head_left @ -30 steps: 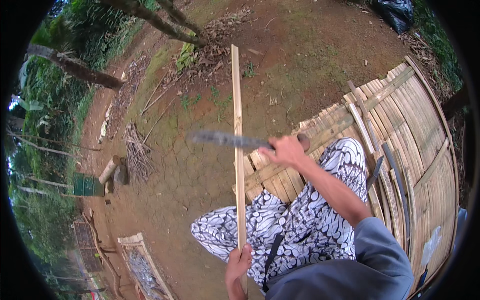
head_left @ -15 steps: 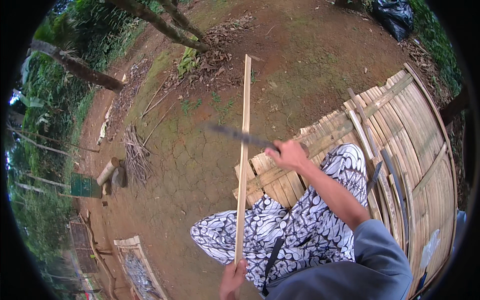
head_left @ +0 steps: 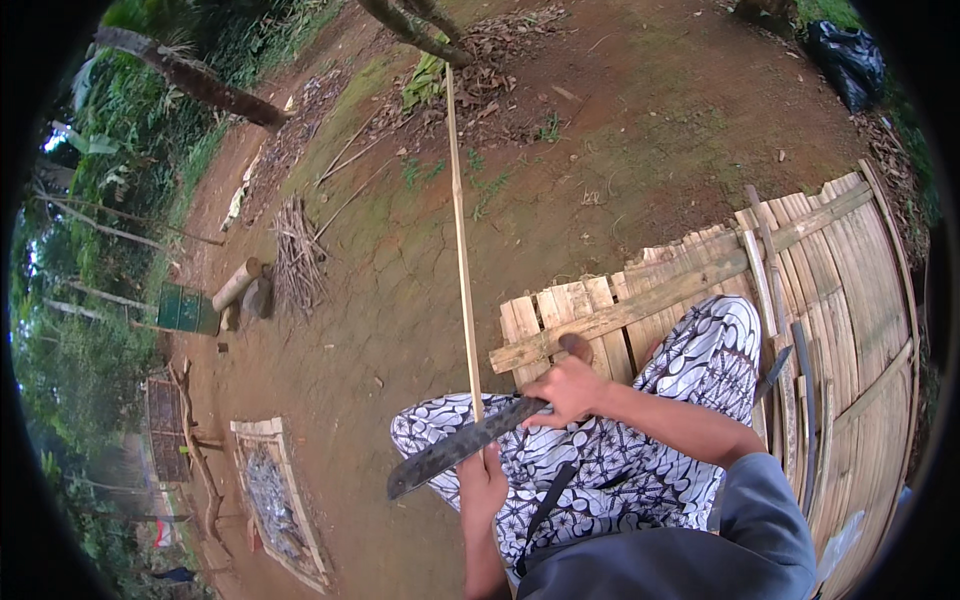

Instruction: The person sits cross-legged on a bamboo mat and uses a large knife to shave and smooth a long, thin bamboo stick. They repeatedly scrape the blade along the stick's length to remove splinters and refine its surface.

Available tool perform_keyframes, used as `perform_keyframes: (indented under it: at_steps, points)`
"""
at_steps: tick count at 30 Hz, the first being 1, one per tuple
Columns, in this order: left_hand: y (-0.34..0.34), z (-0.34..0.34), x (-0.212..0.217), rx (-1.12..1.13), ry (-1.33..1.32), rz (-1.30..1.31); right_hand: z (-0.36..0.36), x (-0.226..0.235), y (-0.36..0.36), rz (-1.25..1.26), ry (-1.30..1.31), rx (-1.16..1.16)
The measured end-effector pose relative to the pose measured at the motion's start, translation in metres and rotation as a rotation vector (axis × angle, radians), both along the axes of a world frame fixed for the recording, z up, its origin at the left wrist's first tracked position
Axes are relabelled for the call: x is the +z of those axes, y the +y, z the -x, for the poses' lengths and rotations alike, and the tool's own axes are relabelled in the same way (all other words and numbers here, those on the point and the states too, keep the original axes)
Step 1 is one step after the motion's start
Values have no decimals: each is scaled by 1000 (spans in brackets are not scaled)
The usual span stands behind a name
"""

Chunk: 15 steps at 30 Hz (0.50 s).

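My left hand point(head_left: 483, 488) grips the near end of a long thin bamboo strip point(head_left: 460, 230) that runs away from me over the dirt ground. My right hand point(head_left: 572, 390) is closed on the handle of a dark machete point(head_left: 455, 448). Its blade lies across the strip just above my left hand, pointing down to the left. My knees are covered by black-and-white patterned cloth point(head_left: 690, 370). I sit at the edge of a bamboo slat platform point(head_left: 850, 290).
A bundle of thin sticks point(head_left: 297, 255) and short logs point(head_left: 240, 285) lie on the ground to the left. A green box point(head_left: 185, 310) stands beside them. A flat woven tray point(head_left: 275, 495) lies lower left. A black bag point(head_left: 850, 55) sits top right.
The machete has swung down from held out over the ground to lie across the strip near my left hand. The strip has turned edge-on and reaches farther up the view.
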State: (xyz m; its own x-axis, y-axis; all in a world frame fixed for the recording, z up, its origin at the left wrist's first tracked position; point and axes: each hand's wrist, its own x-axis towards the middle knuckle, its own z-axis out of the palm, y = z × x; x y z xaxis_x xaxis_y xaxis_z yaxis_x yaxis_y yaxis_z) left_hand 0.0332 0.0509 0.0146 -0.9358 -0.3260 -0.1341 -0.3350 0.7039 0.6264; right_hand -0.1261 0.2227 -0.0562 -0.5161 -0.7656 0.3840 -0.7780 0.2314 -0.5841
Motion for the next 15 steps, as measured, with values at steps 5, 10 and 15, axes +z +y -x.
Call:
perform_keyframes:
  at_steps: [5, 10, 15]
  points:
    - [16, 15, 14, 126, 67, -16, 23, 11, 14, -40, 64, -170]
    - [10, 8, 1, 123, -37, -223, 19, 3, 14, -28, -22, -177]
    - [6, -13, -21, 260, -201, -616, 4, 8, 4, 157, 88, 88]
